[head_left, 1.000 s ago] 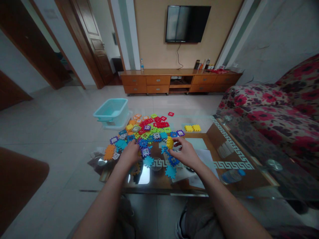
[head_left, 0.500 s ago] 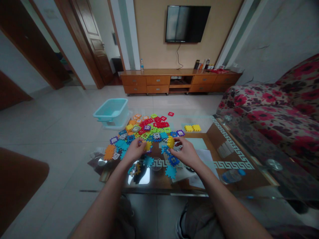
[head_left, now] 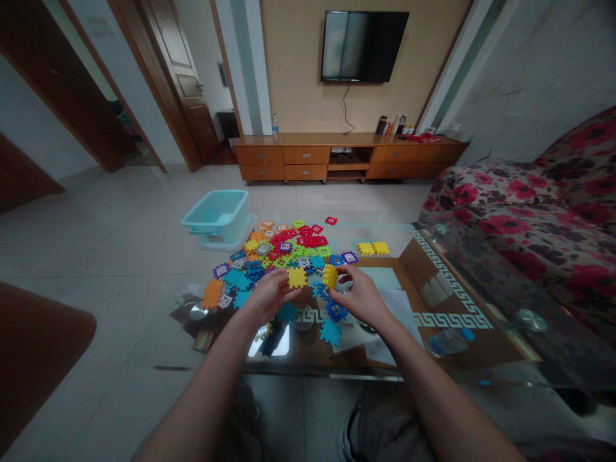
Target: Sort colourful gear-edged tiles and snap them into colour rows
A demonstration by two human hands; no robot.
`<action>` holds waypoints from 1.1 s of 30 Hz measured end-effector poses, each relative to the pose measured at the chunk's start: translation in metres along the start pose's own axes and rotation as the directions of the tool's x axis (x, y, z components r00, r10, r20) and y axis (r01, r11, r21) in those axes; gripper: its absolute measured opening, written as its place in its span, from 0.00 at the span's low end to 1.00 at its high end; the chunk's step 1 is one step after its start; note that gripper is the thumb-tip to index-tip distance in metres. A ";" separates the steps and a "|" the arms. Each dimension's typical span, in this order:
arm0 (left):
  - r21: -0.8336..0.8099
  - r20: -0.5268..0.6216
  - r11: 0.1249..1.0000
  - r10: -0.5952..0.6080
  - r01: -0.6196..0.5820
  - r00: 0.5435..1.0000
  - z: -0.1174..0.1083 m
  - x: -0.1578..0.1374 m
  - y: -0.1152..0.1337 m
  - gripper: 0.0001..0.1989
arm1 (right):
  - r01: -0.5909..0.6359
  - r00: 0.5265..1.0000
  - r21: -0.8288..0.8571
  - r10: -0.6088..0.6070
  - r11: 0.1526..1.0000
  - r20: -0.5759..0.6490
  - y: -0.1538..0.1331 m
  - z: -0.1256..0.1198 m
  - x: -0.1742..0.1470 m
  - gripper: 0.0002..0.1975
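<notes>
My left hand (head_left: 270,292) pinches a flat yellow interlocking tile (head_left: 297,278) by its left side, its toothed face turned toward me. A short gap to the right, my right hand (head_left: 357,290) grips a second yellow tile (head_left: 330,276) between thumb and fingers, tilted on edge. Both tiles are held above the glass table and stay apart from each other. Beneath the right hand lie dark blue tiles (head_left: 335,312) and a light blue tile (head_left: 330,333). Behind the hands spreads a heap of tiles, with red ones (head_left: 312,240) and green ones among them.
A turquoise plastic tub (head_left: 219,215) stands at the table's far left corner. Two yellow tiles (head_left: 373,248) lie at the far right, past papers (head_left: 394,314). A water bottle (head_left: 450,342) shows at the right. A flowered sofa (head_left: 520,192) flanks that side.
My left hand has turned its yellow tile to face me and shifted it slightly right, nearer the other tile. My right hand has hardly moved.
</notes>
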State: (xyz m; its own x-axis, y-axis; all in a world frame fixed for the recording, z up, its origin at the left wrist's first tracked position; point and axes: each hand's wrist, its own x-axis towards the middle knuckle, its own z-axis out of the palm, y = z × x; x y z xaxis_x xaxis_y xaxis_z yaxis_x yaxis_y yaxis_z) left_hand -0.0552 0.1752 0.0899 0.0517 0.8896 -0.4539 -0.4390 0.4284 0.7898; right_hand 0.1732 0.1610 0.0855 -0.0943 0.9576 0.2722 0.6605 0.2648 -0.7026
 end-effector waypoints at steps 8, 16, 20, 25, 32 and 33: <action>0.139 0.166 0.990 -0.061 0.038 0.984 0.011 -0.013 -0.002 0.16 | 0.093 0.994 -0.007 -0.092 0.996 0.054 0.005 0.007 -0.003 0.24; 0.187 0.237 0.982 -0.074 0.029 0.969 0.005 -0.008 -0.011 0.20 | 0.144 0.981 -0.054 -0.135 0.988 0.142 0.002 0.012 -0.007 0.22; 0.184 0.291 0.983 -0.081 0.028 0.953 0.004 -0.008 -0.012 0.21 | 0.151 0.977 -0.074 -0.138 0.986 0.162 0.001 0.012 -0.007 0.23; 0.174 0.319 0.984 -0.096 0.041 0.943 0.007 -0.012 -0.011 0.23 | 0.165 0.974 -0.077 -0.150 0.983 0.173 -0.001 0.013 -0.008 0.23; 0.180 0.324 0.983 -0.092 0.034 0.942 0.010 -0.016 -0.009 0.22 | 0.150 0.975 -0.072 -0.135 0.986 0.177 -0.005 0.011 -0.009 0.22; 0.176 0.316 0.984 -0.090 0.035 0.944 0.010 -0.017 -0.009 0.22 | 0.152 0.975 -0.071 -0.137 0.986 0.176 -0.005 0.011 -0.009 0.22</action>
State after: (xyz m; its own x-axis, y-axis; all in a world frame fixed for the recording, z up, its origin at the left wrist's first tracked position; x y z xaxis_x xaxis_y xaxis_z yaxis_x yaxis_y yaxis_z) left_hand -0.0432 0.1582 0.0945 0.3723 0.8514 -0.3695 -0.2717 0.4806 0.8338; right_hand 0.1625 0.1523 0.0792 -0.3138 0.9170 0.2461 0.6896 0.3983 -0.6048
